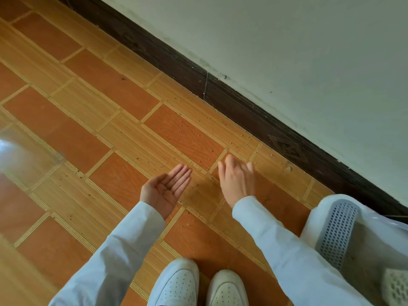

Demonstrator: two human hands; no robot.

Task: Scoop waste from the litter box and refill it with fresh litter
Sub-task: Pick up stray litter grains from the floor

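Two hands hover over the floor [110, 120]. Your left hand [167, 191] lies palm-up, cupped open; your right hand [237, 182] is open, blurred, above scattered litter grains [187, 133].

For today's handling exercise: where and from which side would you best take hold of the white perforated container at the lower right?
Grip the white perforated container by its rounded top rim, reaching with the right hand, which is nearest and empty. The rim curves over, likely giving fingers a lip to hook, while the holed wall below looks thin. Its lower part lies behind the sleeve and out of frame, so no handle can be confirmed.
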